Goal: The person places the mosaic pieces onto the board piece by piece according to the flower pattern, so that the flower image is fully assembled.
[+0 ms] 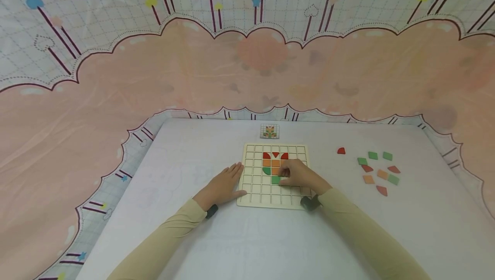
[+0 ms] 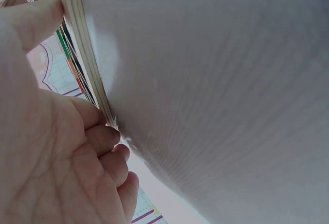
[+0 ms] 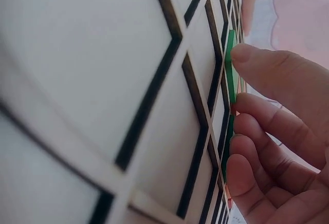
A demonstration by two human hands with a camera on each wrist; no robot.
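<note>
**Grid board [image 1: 257, 189]: positions during handling**

The grid board is lying flat on the white table [image 1: 185, 237], in front of the person.

Left hand [image 1: 221, 187]: relaxed and holding no piece. Its fingertips are touching the board's left edge, and its thumb is resting near the lower left corner.

Right hand [image 1: 300, 173]: reaching over the board with its fingers bent. The thumb is touching a green square [image 1: 275, 180]. Whether the hand is grasping a piece cannot be told, since the fingers are covering the adjoining cells.

Board contents, from the far side: two rounded red pieces [image 1: 266, 156] are flanking a red triangle [image 1: 275, 155]; orange squares [image 1: 275, 163] are sitting below them; a rounded green piece [image 1: 267, 171] is lying at the left, beside another orange square. The green square is occupying a cell nearer the person.

Surroundings: a small pattern card [image 1: 269, 131] is lying just beyond the board. Loose pieces [image 1: 383, 174] in red, green and orange are lying to the right, well apart from the board.
</note>
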